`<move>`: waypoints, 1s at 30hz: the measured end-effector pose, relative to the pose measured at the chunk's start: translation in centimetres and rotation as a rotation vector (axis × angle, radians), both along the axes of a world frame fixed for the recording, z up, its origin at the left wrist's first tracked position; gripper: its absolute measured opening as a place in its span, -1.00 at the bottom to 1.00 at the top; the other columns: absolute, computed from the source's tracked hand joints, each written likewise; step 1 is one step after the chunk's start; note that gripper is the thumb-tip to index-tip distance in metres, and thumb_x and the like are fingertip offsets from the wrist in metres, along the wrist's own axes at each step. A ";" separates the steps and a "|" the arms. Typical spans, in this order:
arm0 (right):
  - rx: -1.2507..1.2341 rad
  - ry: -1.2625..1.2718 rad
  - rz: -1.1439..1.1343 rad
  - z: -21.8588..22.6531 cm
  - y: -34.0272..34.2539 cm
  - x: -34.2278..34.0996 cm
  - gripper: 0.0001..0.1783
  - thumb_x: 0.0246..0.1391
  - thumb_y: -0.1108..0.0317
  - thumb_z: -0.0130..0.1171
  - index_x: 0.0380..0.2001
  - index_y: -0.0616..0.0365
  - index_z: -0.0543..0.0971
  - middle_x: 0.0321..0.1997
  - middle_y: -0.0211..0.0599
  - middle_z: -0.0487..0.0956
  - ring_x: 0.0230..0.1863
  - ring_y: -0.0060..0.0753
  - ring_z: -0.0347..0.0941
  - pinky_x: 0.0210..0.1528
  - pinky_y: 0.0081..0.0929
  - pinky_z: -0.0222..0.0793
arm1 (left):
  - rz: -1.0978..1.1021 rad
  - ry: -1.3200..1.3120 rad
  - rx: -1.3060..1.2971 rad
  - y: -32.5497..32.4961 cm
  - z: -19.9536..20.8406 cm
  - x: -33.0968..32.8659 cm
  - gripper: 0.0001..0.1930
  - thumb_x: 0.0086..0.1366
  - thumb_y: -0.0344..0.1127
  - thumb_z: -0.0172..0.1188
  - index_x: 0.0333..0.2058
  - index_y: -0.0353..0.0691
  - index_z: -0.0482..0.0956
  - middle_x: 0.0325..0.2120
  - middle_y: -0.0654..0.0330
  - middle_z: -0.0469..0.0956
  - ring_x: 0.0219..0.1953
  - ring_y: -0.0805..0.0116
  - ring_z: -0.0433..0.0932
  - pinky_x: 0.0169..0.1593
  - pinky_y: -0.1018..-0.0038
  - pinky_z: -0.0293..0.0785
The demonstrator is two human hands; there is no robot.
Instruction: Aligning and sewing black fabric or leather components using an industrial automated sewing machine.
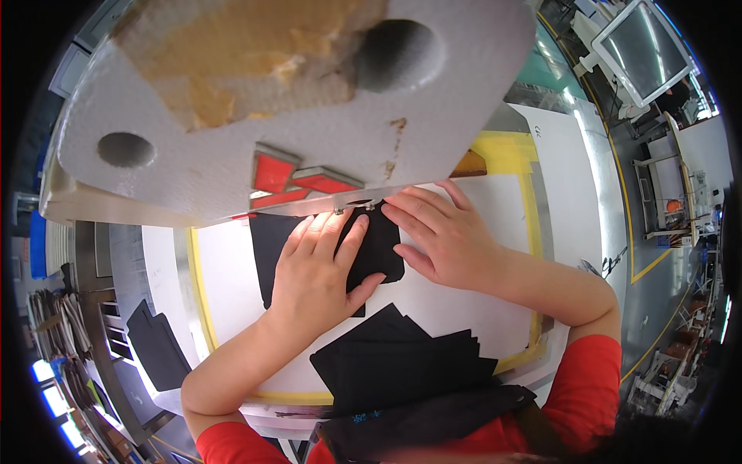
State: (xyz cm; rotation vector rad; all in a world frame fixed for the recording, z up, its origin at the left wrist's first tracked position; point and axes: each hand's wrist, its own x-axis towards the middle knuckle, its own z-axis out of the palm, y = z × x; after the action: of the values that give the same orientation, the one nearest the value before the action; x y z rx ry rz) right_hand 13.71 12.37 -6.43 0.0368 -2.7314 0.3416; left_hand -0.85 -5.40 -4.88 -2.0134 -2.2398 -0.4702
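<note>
Lying flat on the white table directly beneath the machine head, the black fabric piece is pressed by spread fingers of both the left hand and right hand, its top edge nearest the fingertips.

Grey workshop floor is stretching off to the right, a yellow line curving across it. A white-framed panel is tilting up top right, catching the light. Racks of dark material are hanging on the left, and blue daylight is glowing low in that corner.
</note>
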 end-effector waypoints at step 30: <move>0.009 0.136 0.179 -0.4 -0.5 0.9 -0.61 -0.03 0.22 0.30 -0.13 0.15 0.56 0.12 -0.32 0.48 0.12 -0.31 0.41 0.21 -0.14 0.21 | 0.065 -0.032 -0.058 0.0 1.1 1.0 -0.46 0.16 -0.18 0.25 0.10 -0.22 0.42 0.06 0.02 0.40 0.11 0.08 0.41 0.24 0.16 0.24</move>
State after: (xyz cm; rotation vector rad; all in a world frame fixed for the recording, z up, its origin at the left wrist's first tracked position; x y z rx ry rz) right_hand 14.58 11.89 -6.86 0.2975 -2.6006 0.3624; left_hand 0.17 -5.37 -3.77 -1.9660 -2.3560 -0.4400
